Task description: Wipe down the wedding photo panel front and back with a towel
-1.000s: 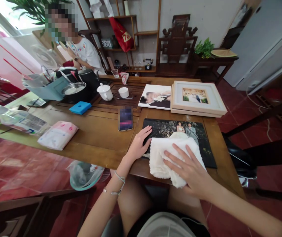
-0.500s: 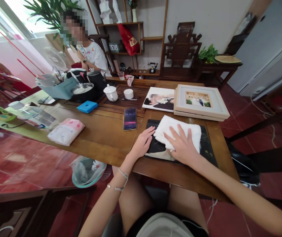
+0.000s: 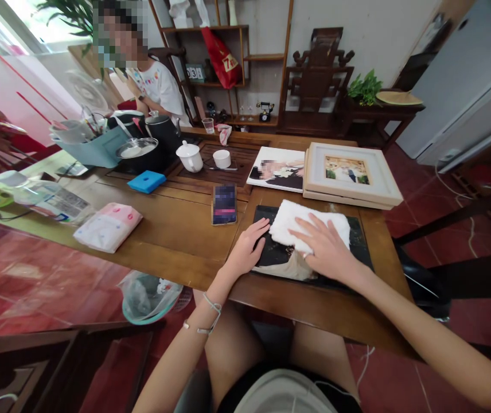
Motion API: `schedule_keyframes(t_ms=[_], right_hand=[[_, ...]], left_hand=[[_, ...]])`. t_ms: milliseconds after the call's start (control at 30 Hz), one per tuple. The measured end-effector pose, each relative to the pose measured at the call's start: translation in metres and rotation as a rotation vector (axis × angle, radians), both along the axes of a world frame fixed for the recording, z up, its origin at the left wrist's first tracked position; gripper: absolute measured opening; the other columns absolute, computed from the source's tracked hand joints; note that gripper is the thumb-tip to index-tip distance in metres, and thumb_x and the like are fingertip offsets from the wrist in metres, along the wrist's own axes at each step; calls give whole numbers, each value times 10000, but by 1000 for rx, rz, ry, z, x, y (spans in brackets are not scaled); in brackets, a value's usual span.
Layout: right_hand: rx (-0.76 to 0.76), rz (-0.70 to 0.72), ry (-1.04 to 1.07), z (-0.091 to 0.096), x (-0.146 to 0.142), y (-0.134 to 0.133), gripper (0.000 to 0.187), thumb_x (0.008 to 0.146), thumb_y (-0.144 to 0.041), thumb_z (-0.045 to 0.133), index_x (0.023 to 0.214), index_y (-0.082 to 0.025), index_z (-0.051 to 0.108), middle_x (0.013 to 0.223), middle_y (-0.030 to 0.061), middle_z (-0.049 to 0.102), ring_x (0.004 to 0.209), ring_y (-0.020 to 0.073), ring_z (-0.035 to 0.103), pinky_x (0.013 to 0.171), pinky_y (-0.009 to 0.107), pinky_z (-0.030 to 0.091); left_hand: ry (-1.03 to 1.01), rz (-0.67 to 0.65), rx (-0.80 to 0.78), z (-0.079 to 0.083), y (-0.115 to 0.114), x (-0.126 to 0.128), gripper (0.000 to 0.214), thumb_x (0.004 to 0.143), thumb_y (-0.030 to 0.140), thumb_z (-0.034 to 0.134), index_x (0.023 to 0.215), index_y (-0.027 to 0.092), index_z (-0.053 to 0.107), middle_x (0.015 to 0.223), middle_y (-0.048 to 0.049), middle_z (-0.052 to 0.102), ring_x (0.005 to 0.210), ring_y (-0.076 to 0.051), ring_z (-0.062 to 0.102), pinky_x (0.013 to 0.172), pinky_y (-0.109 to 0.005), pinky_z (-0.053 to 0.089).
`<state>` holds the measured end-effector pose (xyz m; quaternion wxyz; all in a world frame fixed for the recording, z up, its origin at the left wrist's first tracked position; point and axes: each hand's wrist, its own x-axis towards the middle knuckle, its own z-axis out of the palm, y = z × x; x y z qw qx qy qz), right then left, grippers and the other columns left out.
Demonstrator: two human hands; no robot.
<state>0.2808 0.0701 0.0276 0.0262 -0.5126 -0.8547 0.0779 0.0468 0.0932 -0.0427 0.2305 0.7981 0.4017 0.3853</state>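
A dark picture panel (image 3: pixel 267 252) with a cream-coloured patch along its near edge lies flat on the wooden table. Over its upper part rests a folded white towel (image 3: pixel 286 221). My right hand (image 3: pixel 325 244) lies flat on the towel with fingers stretched out, pressing it against the panel. My left hand (image 3: pixel 248 246) is laid at the panel's left edge, fingers straight, fingertips on the dark surface and just short of the towel. Beyond the panel are a framed photo (image 3: pixel 351 172) on a stack and a white-edged photo print (image 3: pixel 275 169).
A phone (image 3: pixel 224 205), a pack of tissues (image 3: pixel 108 226), a blue block (image 3: pixel 146 181), a lidded white cup (image 3: pixel 189 156) and a small white bowl (image 3: pixel 222 158) stand on the table (image 3: pixel 176 221). Another person (image 3: pixel 159 86) sits across. A bin (image 3: pixel 151 298) is below.
My right hand has slid slightly right on the towel, its fingers less spread. More of the panel's near part shows. The left hand stays at the panel's edge.
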Motion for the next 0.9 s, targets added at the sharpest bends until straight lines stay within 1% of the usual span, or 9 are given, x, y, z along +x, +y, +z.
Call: schedule_keyframes(t_ms=[100,233,367,467,533,600,800,867,900], right_hand=[[-24,-36,2,3,-6,36,573,842,-213,448,1411,-243,509,1567,100,334,1447,412,182,1071,748,199],[-36,-43,3,7,-35,65,541,874,-256,434,1410,-247,507,1554,108,352,1424,436,212,1049,770,213],[-35,-10,-4,9,-61,78,539,872,-244,430,1405,-271,507,1523,89,395,1405,423,245,1031,773,233],[-8,11,-8,6,-62,76,563,858,-241,456,1419,-250,492,1546,98,361,1426,428,204,1048,766,206],[24,19,-7,2,-51,69,571,851,-237,465,1422,-236,491,1564,97,336,1444,410,181,1082,733,182],[59,5,-6,-3,-31,60,575,845,-226,465,1420,-235,494,1567,91,337,1452,390,183,1104,706,174],[196,-137,-23,-24,60,32,537,839,-232,465,1370,-242,549,1535,93,398,1432,395,250,1082,711,230],[228,-165,-24,-27,83,23,530,831,-224,468,1352,-244,566,1522,96,419,1425,400,266,1067,713,257],[231,-168,-30,-27,90,17,525,826,-217,468,1339,-237,578,1516,103,426,1425,404,266,1064,715,261]], left_hand=[[3,9,2,-1,0,0,393,960,193,415,1318,175,576,1427,-136,538,1378,-253,452,1156,-514,370],[5,13,8,-2,0,0,401,961,193,416,1332,191,566,1433,-129,533,1375,-251,456,1155,-519,370],[11,7,5,-2,0,-1,411,954,181,417,1340,188,558,1440,-128,524,1375,-258,454,1153,-531,367],[25,14,-1,-1,0,-1,407,950,176,419,1329,170,568,1429,-139,533,1367,-261,463,1149,-522,376],[25,15,2,-1,0,-1,406,950,178,419,1328,165,568,1424,-143,537,1365,-262,466,1147,-525,378],[18,9,10,-2,0,-1,404,955,184,417,1332,174,563,1429,-139,535,1370,-259,461,1147,-532,376],[-5,6,31,-3,0,0,389,964,197,413,1319,197,574,1426,-120,542,1377,-246,456,1150,-525,376],[-1,4,31,-2,0,0,388,964,195,414,1317,193,575,1427,-124,541,1377,-248,455,1150,-530,375],[3,4,29,-2,0,0,388,963,195,415,1316,189,575,1429,-128,539,1378,-251,453,1150,-532,375]])
